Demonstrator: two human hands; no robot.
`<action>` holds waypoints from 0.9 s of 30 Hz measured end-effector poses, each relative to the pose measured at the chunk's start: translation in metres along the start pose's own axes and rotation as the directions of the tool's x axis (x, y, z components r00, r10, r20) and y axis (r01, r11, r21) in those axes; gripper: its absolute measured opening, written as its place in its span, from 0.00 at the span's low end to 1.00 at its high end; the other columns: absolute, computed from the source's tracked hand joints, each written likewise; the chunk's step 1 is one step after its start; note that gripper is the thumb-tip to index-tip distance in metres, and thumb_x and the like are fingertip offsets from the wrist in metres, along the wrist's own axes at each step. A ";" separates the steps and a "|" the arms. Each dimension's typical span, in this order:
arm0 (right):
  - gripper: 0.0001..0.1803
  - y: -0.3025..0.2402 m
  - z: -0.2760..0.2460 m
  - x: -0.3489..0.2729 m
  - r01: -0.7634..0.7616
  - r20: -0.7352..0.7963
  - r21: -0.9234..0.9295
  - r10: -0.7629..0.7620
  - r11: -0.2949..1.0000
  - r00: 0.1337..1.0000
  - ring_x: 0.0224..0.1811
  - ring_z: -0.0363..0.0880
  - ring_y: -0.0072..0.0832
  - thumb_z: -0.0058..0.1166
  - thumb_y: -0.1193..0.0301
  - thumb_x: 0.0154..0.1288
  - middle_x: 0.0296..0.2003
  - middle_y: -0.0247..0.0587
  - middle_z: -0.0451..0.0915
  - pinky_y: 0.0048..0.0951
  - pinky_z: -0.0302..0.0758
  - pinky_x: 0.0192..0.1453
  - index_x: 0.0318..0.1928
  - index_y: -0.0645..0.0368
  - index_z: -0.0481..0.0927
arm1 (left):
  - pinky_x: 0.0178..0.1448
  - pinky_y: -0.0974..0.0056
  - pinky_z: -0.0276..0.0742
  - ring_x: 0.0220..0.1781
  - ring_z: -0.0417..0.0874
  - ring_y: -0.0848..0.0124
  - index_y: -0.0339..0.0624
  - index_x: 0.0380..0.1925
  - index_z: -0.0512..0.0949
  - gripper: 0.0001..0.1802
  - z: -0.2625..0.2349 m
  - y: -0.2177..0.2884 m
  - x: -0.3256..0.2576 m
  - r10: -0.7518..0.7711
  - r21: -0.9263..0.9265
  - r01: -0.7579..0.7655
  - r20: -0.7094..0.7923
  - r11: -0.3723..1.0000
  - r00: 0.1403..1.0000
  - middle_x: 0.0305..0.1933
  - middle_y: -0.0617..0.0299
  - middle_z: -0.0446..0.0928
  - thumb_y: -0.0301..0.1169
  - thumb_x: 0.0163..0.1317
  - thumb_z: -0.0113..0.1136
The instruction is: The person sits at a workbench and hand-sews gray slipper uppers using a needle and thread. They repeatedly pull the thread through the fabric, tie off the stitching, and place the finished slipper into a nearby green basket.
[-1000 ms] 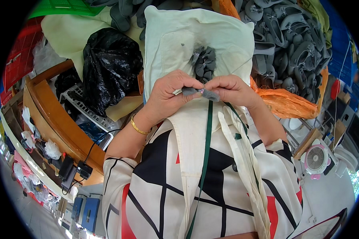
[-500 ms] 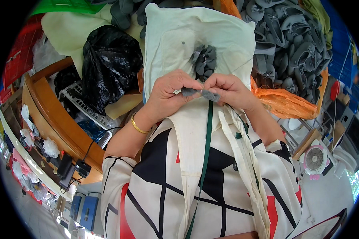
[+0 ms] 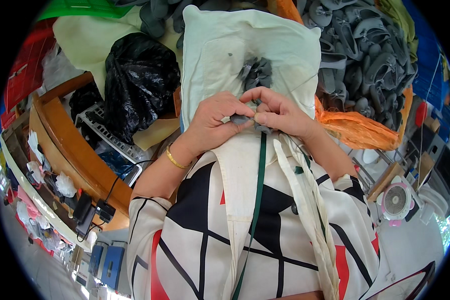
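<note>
Between my two hands is a small grey fabric bow (image 3: 239,119), held just above the near edge of a pale cushion (image 3: 210,65). My left hand (image 3: 216,120) pinches one side of it between thumb and fingers. On the other side my right hand (image 3: 285,116) is closed, its thumb and forefinger pinched at the middle of the bow. Part of the bow is hidden behind the right fingers. A small heap of grey fabric pieces (image 3: 257,73) lies on the cushion just beyond my hands.
At the far right, grey shoes with bows (image 3: 365,55) are heaped beside an orange sack (image 3: 357,130). A black plastic bag (image 3: 140,80) and a curved wooden bench (image 3: 75,155) stand left. A small fan (image 3: 396,200) is at the right. A green strap (image 3: 260,175) hangs down my front.
The bow has turned between my fingers and less of its right side shows. My right forefinger has lifted and curled, and the right thumb has moved to the bow's middle.
</note>
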State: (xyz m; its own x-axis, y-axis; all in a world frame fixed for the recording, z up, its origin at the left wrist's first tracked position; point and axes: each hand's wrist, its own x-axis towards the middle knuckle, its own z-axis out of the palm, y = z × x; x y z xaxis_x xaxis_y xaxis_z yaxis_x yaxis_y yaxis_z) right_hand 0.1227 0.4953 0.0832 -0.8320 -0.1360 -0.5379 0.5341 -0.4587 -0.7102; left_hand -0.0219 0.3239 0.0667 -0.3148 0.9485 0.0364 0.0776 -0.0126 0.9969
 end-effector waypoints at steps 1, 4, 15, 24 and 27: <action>0.27 0.000 0.001 0.000 0.011 0.012 0.033 -0.012 0.999 1.000 0.27 0.64 0.09 0.58 0.63 0.67 0.26 0.20 0.71 0.15 0.60 0.30 0.64 0.56 0.69 | 0.41 0.65 0.74 0.35 0.79 0.65 0.43 0.34 0.84 0.09 0.000 0.000 -0.001 -0.002 0.009 0.002 0.017 1.000 1.000 0.33 0.63 0.83 0.21 0.51 0.70; 0.25 -0.004 0.004 -0.001 -0.031 -0.040 0.061 0.033 0.998 0.999 0.28 0.66 0.10 0.57 0.65 0.68 0.25 0.22 0.72 0.17 0.64 0.32 0.63 0.55 0.69 | 0.41 0.65 0.75 0.34 0.79 0.65 0.41 0.34 0.84 0.09 0.002 -0.001 -0.001 -0.075 0.018 0.074 0.016 0.997 0.997 0.33 0.61 0.82 0.22 0.52 0.69; 0.03 -0.001 -0.012 0.023 0.237 0.082 -0.961 -0.676 0.141 0.732 0.28 0.75 0.40 0.60 0.71 0.59 0.26 0.38 0.76 0.38 0.72 0.31 0.33 0.55 0.81 | 0.41 0.60 0.78 0.35 0.82 0.57 0.42 0.33 0.84 0.10 0.013 -0.013 0.012 -0.160 0.263 0.198 -0.159 0.944 0.974 0.32 0.54 0.81 0.25 0.47 0.67; 0.05 -0.033 0.032 0.010 0.524 0.162 -0.825 -0.797 0.214 0.582 0.25 0.77 0.36 0.57 0.75 0.63 0.29 0.46 0.81 0.35 0.74 0.26 0.40 0.56 0.77 | 0.44 0.54 0.76 0.41 0.80 0.55 0.46 0.32 0.82 0.08 0.018 -0.020 0.018 -0.123 0.416 0.153 -0.099 0.896 0.987 0.33 0.59 0.80 0.33 0.51 0.66; 0.03 -0.021 0.015 0.000 0.370 -0.397 0.061 -0.317 0.927 0.861 0.19 0.75 0.27 0.51 0.71 0.73 0.27 0.42 0.81 0.28 0.73 0.22 0.40 0.54 0.72 | 0.43 0.54 0.76 0.41 0.80 0.56 0.46 0.31 0.82 0.07 0.014 -0.022 0.016 0.048 0.427 0.029 -0.170 0.904 0.984 0.33 0.58 0.80 0.33 0.52 0.65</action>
State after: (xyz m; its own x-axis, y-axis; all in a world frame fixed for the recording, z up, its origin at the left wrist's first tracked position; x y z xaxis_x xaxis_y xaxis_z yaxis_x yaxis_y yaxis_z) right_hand 0.1091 0.4921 0.1052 -0.8263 0.3774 -0.4182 0.1783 -0.5290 -0.8297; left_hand -0.0156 0.3440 0.0448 -0.4668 0.8792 0.0960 0.4649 0.1516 0.8723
